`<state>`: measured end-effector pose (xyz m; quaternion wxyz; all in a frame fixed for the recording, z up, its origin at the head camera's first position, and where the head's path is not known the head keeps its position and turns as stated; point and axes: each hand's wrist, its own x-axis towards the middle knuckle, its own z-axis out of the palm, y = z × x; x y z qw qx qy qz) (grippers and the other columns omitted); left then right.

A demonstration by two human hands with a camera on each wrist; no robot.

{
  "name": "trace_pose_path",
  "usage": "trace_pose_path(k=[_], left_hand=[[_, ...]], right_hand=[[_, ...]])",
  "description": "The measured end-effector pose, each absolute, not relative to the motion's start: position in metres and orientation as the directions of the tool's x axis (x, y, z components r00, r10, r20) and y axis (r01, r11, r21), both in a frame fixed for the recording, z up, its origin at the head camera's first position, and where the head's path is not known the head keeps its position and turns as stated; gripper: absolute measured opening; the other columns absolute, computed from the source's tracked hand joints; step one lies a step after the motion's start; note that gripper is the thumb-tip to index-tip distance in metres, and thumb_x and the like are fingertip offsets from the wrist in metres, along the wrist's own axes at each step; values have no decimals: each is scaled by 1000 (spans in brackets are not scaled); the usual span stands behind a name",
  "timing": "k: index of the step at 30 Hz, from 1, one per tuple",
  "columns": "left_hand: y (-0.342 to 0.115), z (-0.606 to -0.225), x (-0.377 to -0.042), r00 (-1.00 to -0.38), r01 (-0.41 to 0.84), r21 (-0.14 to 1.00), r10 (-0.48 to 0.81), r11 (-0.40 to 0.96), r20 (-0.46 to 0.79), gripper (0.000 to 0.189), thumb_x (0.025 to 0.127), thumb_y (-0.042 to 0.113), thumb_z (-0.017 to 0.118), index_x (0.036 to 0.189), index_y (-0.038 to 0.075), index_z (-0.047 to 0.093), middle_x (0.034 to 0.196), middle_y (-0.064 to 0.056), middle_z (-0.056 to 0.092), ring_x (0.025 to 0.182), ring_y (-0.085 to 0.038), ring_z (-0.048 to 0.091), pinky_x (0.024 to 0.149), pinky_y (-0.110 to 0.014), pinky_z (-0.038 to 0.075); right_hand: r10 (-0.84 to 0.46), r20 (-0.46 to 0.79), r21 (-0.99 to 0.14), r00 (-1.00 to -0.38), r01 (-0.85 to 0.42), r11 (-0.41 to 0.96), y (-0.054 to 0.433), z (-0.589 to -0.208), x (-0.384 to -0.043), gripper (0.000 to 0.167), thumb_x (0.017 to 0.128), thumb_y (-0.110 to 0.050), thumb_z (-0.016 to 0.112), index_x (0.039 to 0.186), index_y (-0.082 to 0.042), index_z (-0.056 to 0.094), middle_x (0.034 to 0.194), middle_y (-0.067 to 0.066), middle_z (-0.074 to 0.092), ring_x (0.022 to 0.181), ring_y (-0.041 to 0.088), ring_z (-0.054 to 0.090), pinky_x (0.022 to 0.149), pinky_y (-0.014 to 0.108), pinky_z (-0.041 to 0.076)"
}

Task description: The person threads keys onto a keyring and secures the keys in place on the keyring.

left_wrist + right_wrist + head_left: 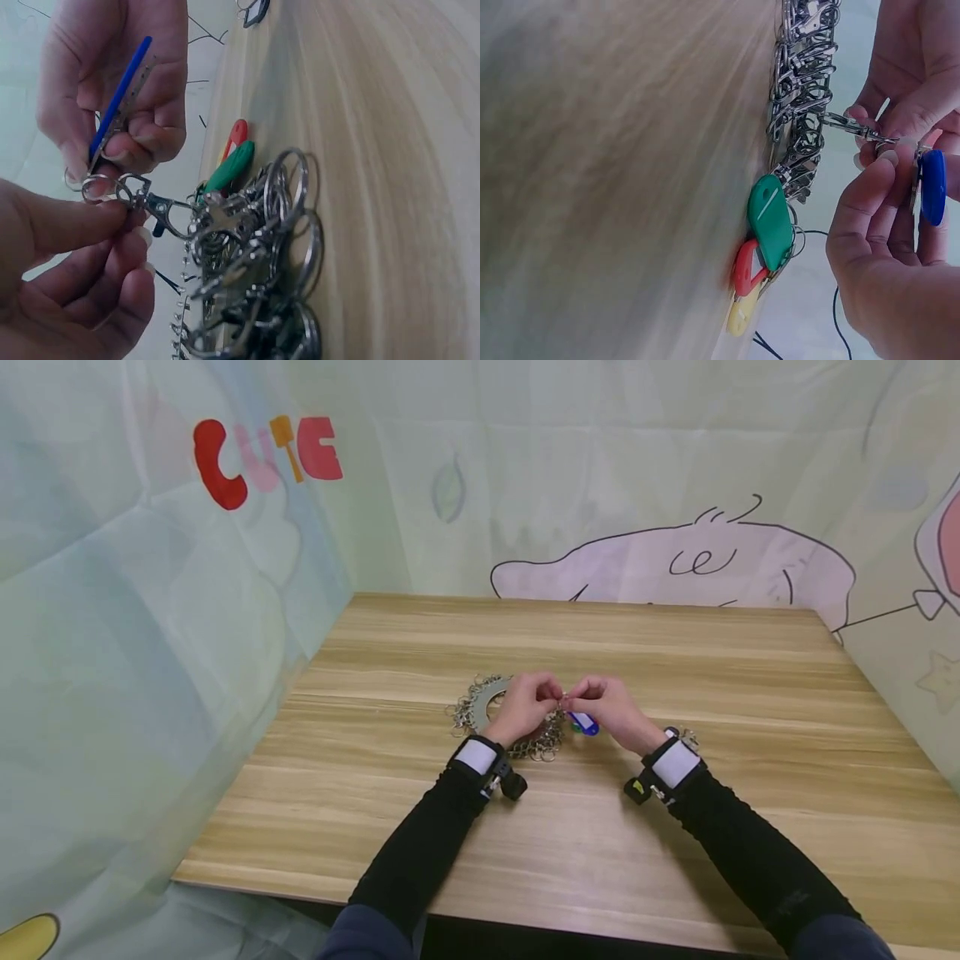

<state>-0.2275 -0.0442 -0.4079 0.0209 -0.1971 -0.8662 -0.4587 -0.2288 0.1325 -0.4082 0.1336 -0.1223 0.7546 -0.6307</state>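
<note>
A flat metal ring (pixel 480 697) lies on the table, its edge crowded with swivel clips (pixel 247 232) and split rings. At its right side my left hand (pixel 527 703) pinches the end of one swivel clip (pixel 166 211), which stretches out from the bunch. My right hand (pixel 609 703) meets it fingertip to fingertip and pinches a blue key tag (pixel 933 187) with a toothed key (pixel 136 94) beside it. Between the two hands shows a small split ring (pixel 97 187); whether the tag is threaded on it I cannot tell.
Green (pixel 770 221), red (pixel 744 270) and yellow (pixel 740 315) key tags hang together at the edge of the metal ring, close to the table. The wooden table (pixel 390 777) backs onto printed cloth walls (pixel 420 510).
</note>
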Motion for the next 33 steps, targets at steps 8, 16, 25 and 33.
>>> trace_pose_path(k=[8,16,25,33], left_hand=[[-42,-407,-228,-942,302,787,294,538,160,10,83,-5,63,88,1,68,80,-13,70,61,-9,55,56,-16,42],[-44,-408,-229,-922,361,775,323,519,213,6,86,-2,64,89,2,67,86,-12,72,76,-17,65,69,-18,48],[-44,-410,-226,-937,326,793,284,514,201,6,84,-2,66,84,3,68,78,-12,70,64,-9,56,59,-16,43],[-44,-408,-230,-942,297,800,295,521,158,5,85,0,66,86,4,68,83,-11,71,66,-11,59,62,-18,46]], right_hand=[[-345,-12,-976,-939,-63,206,130,-408,-228,10,83,-6,71,80,-13,65,77,-11,70,75,11,66,62,20,49],[-337,-26,-983,-941,-36,178,132,-410,-228,9,84,-9,71,89,-4,65,76,-8,71,76,19,67,60,20,49],[-342,-24,-982,-940,-41,182,132,-411,-227,6,85,-5,70,87,-5,65,77,-8,71,76,18,67,61,21,50],[-354,-9,-978,-935,-65,196,132,-409,-228,7,86,-4,68,83,-9,65,76,-7,71,76,19,67,61,21,50]])
